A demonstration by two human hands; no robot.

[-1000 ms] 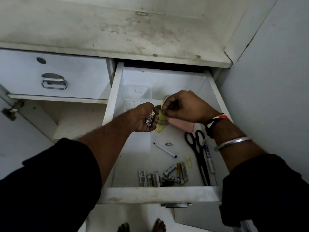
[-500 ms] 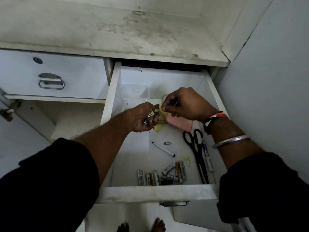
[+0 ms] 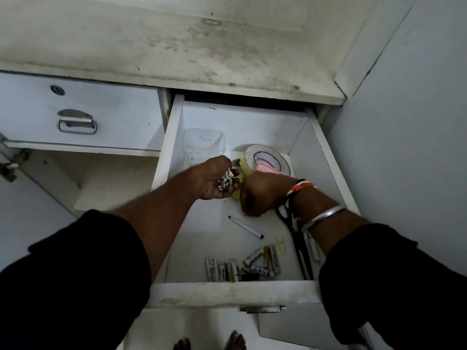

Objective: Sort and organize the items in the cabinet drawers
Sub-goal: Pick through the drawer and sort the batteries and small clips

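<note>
silvery scraps (image 3: 225, 182): crumpled, in left hand (image 3: 214, 180), mid drawer (image 3: 227, 291)
left hand: fingers curled round them
right hand (image 3: 265, 193): at its 3 o'clock, fingers curled down onto drawer floor; grip cannot tell
tape rolls (image 3: 249, 154): 12 o'clock of hands
batteries (image 3: 252, 266): 6 o'clock, by front

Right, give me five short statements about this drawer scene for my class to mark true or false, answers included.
1. The drawer on the right stands open. True.
2. The scissors lie along its left wall. False: they lie along the right wall.
3. The left hand holds crumpled silvery bits. True.
4. The batteries sit at the back of the drawer. False: they lie at the front; the tape rolls sit at the back.
5. The pen lies loose on the drawer floor. True.
</note>
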